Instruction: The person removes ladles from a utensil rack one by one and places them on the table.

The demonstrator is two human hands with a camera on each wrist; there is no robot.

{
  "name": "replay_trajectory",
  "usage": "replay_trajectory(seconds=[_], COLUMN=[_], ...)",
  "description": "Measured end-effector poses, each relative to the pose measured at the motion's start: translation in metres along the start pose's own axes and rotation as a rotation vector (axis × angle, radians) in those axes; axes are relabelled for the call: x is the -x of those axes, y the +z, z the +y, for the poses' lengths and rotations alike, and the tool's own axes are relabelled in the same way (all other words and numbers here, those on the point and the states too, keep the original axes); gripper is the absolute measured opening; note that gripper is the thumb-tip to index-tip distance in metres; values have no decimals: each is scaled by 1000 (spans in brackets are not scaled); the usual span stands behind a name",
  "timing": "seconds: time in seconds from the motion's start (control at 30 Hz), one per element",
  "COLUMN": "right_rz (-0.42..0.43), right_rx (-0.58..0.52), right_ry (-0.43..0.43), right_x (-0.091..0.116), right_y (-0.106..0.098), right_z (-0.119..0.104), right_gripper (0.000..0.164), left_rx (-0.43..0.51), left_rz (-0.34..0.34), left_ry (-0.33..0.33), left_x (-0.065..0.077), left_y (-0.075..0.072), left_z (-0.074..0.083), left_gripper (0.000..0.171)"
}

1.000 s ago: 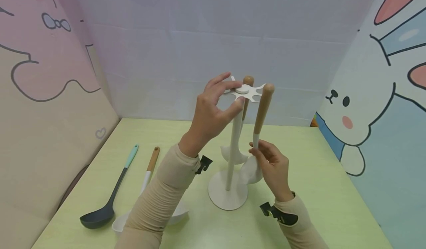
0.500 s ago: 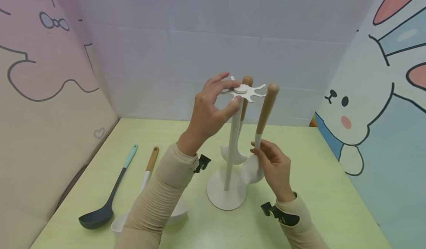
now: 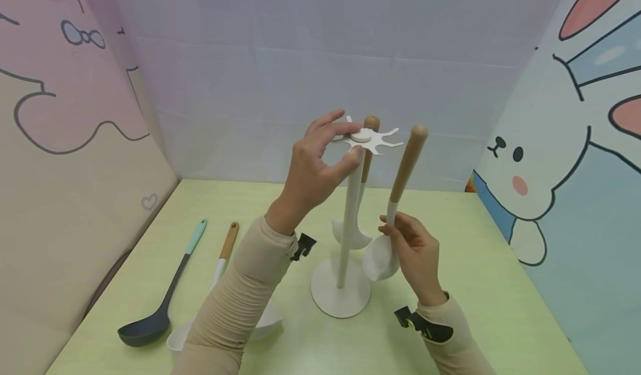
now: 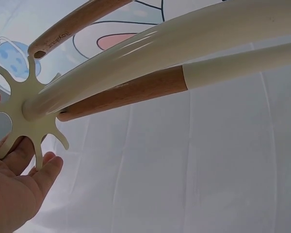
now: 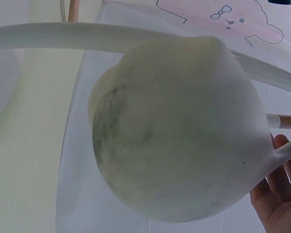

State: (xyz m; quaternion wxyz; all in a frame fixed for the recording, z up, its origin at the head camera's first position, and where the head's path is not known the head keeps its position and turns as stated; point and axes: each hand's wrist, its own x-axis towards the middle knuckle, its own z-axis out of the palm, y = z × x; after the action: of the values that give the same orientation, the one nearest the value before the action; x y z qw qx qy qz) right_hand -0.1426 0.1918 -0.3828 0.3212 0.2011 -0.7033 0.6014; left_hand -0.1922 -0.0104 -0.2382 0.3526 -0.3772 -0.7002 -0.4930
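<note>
Black ladle (image 3: 161, 315): lying well left of the left hand (image 3: 320, 163), teal handle end pointing away.
Wood-handled utensil (image 3: 229, 242): left of that grip, partly hidden by the left sleeve (image 3: 257, 272).
Left hand: thumb and fingers pinching the hooked top of the white stand (image 3: 351, 219).
Stand: upright, between both hands.
Rear ladle (image 3: 367, 166): just behind the left grip, handle end by the hooks.
Front ladle (image 3: 400, 183): tilted, bowl below the right fingertips, wooden handle above them.
Right hand (image 3: 415, 252): pinching the front ladle's white neck.
</note>
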Motion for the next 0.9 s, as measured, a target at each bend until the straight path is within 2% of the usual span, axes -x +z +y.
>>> replay_trajectory(seconds=[0.23, 0.53, 0.9], right_rz=[4, -4, -13], right_rx=[18, 14, 29], right_ry=[-16, 11, 94], right_x=[0, 0, 1], right_y=[-3, -9, -16], right_z=[2, 4, 8], right_gripper=[24, 23, 21], left_rx=[15, 43, 77], left_rz=[-5, -12, -37], left_ry=[2, 3, 20], left_x=[0, 1, 0], left_y=[-2, -6, -10], left_z=[-2, -6, -10], left_gripper=[31, 30, 30])
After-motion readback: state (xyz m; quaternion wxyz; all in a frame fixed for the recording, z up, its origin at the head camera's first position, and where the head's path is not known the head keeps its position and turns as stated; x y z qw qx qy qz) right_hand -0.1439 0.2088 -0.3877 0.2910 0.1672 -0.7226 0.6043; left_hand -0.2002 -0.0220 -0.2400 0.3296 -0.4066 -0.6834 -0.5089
